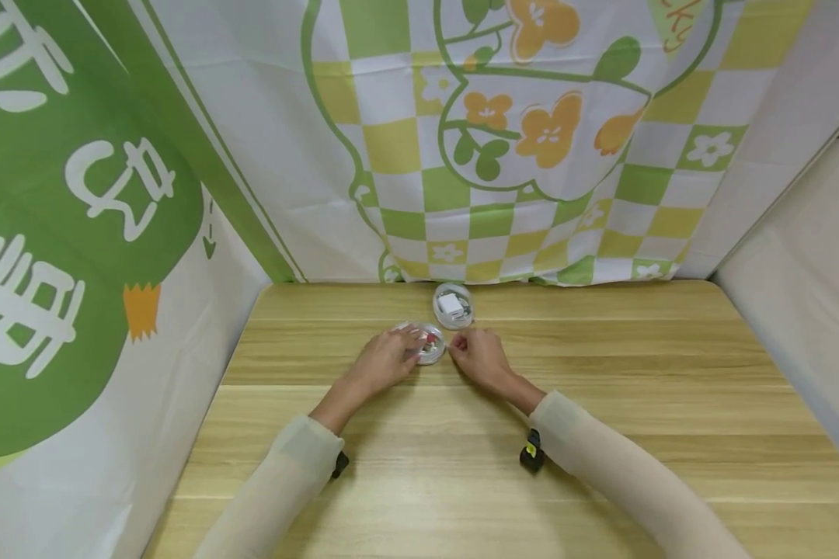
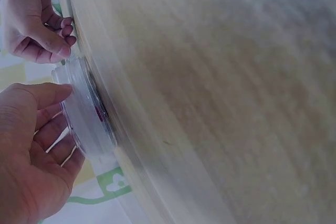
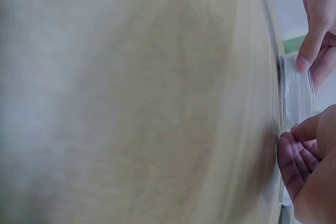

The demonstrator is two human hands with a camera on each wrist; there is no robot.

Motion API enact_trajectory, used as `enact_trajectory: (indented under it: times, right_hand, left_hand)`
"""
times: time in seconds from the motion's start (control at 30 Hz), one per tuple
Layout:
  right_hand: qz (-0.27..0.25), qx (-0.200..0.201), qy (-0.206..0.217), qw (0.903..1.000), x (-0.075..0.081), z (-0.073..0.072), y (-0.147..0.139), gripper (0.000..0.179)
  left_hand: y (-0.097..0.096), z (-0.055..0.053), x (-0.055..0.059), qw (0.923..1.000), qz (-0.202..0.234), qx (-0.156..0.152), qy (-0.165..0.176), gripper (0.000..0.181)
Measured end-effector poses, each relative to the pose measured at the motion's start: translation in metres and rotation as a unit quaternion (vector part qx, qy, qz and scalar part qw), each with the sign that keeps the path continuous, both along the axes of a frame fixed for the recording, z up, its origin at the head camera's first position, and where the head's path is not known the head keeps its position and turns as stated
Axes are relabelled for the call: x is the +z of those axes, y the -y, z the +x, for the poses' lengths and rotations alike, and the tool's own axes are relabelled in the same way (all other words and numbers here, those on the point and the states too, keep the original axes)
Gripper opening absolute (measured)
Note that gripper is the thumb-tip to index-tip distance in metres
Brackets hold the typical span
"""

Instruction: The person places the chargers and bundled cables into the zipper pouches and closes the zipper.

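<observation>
A low round clear plastic container with a red item and other small things inside lies on the wooden table. My left hand holds it from the left, thumb on the near side and fingers across the top and far side. In the left wrist view the container shows its clear wall, with the left hand around it. My right hand is at its right edge, fingers curled in and thumb and fingertips pinching at the rim. The right wrist view shows those fingertips right against the container.
Just behind stands a second round clear container with a white charger plug inside. The wooden table ends at a patterned cloth hanging along its back edge. More cloth hangs at the left and right.
</observation>
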State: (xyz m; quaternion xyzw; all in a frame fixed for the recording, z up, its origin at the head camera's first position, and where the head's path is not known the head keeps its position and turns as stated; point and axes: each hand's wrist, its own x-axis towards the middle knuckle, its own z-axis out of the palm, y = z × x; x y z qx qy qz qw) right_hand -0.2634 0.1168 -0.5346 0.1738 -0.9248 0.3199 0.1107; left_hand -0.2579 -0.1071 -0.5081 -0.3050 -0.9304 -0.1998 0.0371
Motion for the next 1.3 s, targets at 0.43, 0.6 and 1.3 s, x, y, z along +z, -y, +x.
enact_trajectory:
  times: [0.43,0.6,1.3]
  right_hand:
    - [-0.014,0.031,0.032,0.9989,0.001,0.018,0.003,0.006]
    - [-0.025,0.051,0.034,0.9978,0.002,0.024,0.006,0.006]
    - [-0.028,0.081,0.056,0.9948,-0.002,0.028,0.005,0.007]
  left_hand:
    - [-0.005,0.006,0.004,0.9987,-0.035,0.036,0.009,0.042]
    - [-0.005,0.005,0.003,0.999,-0.03,0.031,0.012,0.039]
    - [0.002,-0.004,0.005,0.9973,-0.044,-0.026,0.053,0.042]
